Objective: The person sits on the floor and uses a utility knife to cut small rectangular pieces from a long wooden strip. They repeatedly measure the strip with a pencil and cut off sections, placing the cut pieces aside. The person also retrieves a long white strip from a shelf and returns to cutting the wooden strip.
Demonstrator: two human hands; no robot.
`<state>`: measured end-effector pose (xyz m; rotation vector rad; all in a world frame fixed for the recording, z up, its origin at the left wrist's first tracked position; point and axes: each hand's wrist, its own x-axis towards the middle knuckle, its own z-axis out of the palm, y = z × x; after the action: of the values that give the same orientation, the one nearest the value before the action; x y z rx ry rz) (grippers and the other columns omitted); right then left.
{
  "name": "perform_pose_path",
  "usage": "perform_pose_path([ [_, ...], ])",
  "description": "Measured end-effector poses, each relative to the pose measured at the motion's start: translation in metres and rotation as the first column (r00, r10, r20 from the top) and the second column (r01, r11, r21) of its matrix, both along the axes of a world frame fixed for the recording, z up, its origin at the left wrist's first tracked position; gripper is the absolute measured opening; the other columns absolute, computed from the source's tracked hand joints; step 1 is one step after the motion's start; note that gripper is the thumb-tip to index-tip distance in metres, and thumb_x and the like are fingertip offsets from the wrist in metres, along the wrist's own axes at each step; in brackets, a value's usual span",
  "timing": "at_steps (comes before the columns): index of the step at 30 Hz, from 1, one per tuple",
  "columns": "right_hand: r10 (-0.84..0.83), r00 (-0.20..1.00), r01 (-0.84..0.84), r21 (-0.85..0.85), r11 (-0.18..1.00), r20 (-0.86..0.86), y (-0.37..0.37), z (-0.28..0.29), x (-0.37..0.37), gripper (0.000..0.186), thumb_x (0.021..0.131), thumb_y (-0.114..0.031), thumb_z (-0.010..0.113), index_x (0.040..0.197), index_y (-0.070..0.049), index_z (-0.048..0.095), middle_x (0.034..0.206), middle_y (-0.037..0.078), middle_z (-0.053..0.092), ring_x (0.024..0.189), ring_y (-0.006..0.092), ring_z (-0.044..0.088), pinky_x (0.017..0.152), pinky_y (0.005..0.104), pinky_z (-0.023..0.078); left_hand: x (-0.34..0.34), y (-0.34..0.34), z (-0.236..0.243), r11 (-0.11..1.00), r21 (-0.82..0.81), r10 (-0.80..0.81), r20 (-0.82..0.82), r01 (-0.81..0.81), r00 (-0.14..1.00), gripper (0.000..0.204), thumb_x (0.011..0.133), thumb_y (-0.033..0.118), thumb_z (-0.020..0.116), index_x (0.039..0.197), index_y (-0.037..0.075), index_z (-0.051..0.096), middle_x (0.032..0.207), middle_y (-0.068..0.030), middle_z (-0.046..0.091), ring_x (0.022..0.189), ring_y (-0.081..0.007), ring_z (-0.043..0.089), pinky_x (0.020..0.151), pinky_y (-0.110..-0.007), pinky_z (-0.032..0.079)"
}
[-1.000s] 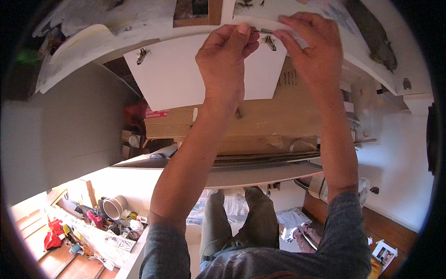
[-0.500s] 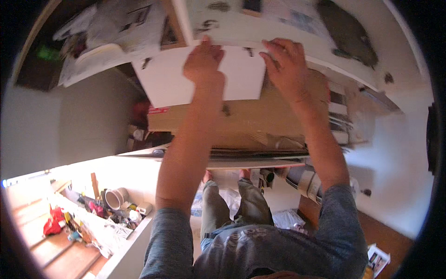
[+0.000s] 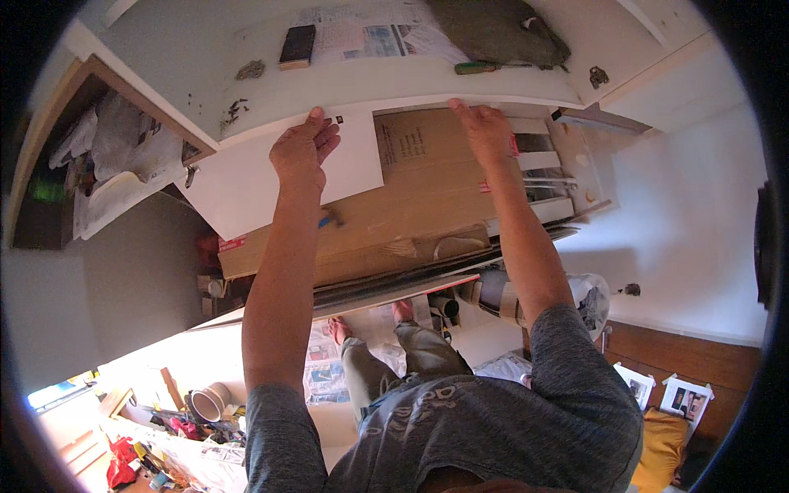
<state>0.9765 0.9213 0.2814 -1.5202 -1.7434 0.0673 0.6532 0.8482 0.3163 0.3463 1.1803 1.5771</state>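
Observation:
A shallow white cabinet shelf (image 3: 394,86) lies before me, with a raised front edge. My right hand (image 3: 483,135) pinches that edge, thumb over the lip and fingers bent below it. Farther left, my left hand (image 3: 302,152) touches the same edge with its thumb; its other fingers are loosely bent and apart over a white door panel (image 3: 246,185). The panel hangs from the edge by two metal hinges, one beside my left fingers. On the shelf lie an olive cloth bag (image 3: 501,29), a green-handled tool (image 3: 477,68) and a dark book-like block (image 3: 297,47).
Cardboard boxes (image 3: 403,201) stand upright below the shelf. A neighbouring compartment (image 3: 123,140) at left holds papers and plastic. Small dark hardware (image 3: 234,109) and newspaper (image 3: 362,37) lie on the shelf. Far below left are a bucket (image 3: 209,401) and clutter.
The view has turned, showing more of the shelf. Both hands have moved right along the front edge. My right thumb and fingers, apart before, now close on the lip.

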Motion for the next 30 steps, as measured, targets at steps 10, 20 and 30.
perform_pose_path([
  [10, -0.052, 0.588, -0.27, -0.256, 0.928, -0.807, 0.002, 0.013, 0.026, 0.041, 0.093, -0.044, 0.084, 0.09, -0.005, 0.073, 0.08, 0.002, 0.071, 0.067, 0.0089, 0.061, 0.062, 0.0267, 0.051, 0.016, 0.006, 0.0, 0.989, 0.007, 0.15, 0.062, -0.151, 0.987, 0.035, 0.098, 0.026, 0.08, 0.116, -0.003, 0.07, 0.101, -0.0163, 0.074, 0.092, -0.0283, 0.075, 0.085, -0.041, 0.067],
  [20, -0.215, 0.112, -0.324, -0.24, 0.915, -0.97, 0.021, 0.028, 0.061, 0.033, 0.093, -0.034, 0.085, 0.099, -0.005, 0.071, 0.082, 0.008, 0.072, 0.063, 0.0133, 0.066, 0.051, 0.0238, 0.056, 0.06, 0.01, 0.008, 0.997, -0.001, 0.081, 0.107, -0.081, 0.991, 0.018, 0.098, 0.012, 0.074, 0.106, -0.004, 0.071, 0.095, -0.0161, 0.073, 0.086, -0.0293, 0.075, 0.075, -0.04, 0.068],
  [30, -0.3, 0.073, -0.401, -0.304, 0.864, -0.951, 0.002, 0.02, 0.103, 0.016, 0.095, -0.018, 0.079, 0.096, -0.005, 0.07, 0.081, 0.004, 0.068, 0.072, 0.0135, 0.068, 0.06, 0.0217, 0.062, 0.08, -0.033, 0.016, 0.987, -0.133, 0.114, 0.182, -0.09, 0.977, 0.015, 0.094, 0.013, 0.071, 0.098, -0.001, 0.07, 0.083, -0.0153, 0.071, 0.073, -0.0276, 0.074, 0.071, -0.039, 0.068],
])
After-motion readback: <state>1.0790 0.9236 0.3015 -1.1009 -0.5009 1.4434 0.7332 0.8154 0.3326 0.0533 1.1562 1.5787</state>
